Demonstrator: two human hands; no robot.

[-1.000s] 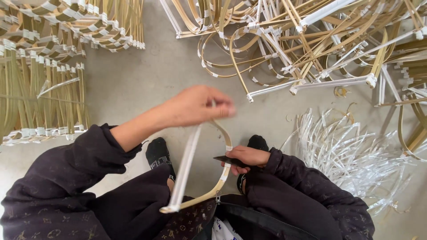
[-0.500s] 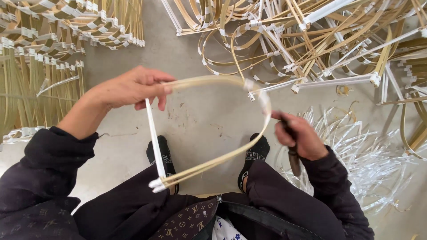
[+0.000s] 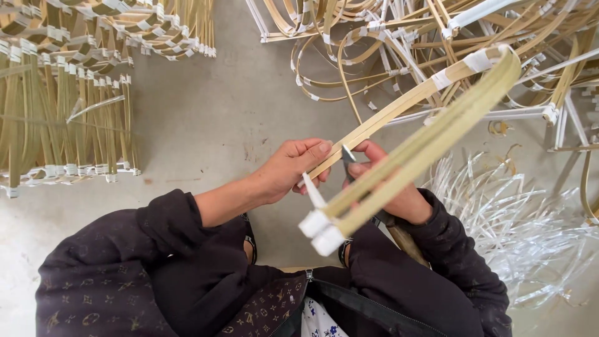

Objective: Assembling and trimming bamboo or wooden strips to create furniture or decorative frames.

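Frame [image 3: 424,134], bamboo: a long bent strip doubled into a narrow loop, bound with white tape. Near end, taped white, sits closest to the camera above the lap; the two strips run up and to the right, and the far bend carries two more tape bands at upper right. Held in the air between both hands, clear of the floor.

Left hand [image 3: 290,170]: fingers curled closed around the lower strip, thumb on top, fingertips pinching it. A loose white tape tail sticks up just beside this hand.

Right hand [image 3: 399,193]: closed on a small blade [image 3: 347,156] whose dark pointed tip shows between the two hands, touching or just beside the strip; cannot tell which. Fingers partly hidden behind the near strip.

Sleeves [image 3: 125,262]: dark, patterned, on both arms.

Floor [image 3: 206,118]: grey concrete, bare between the piles.

Trimmings [image 3: 518,218]: heap of white plastic strips, on the floor to the right of the right hand.

Stack [image 3: 62,112]: finished frames laid in close rows, left side, taped ends aligned.

Pile [image 3: 387,43]: loose bamboo frames with white bindings, tangled, far side at upper right, well apart from the hands.
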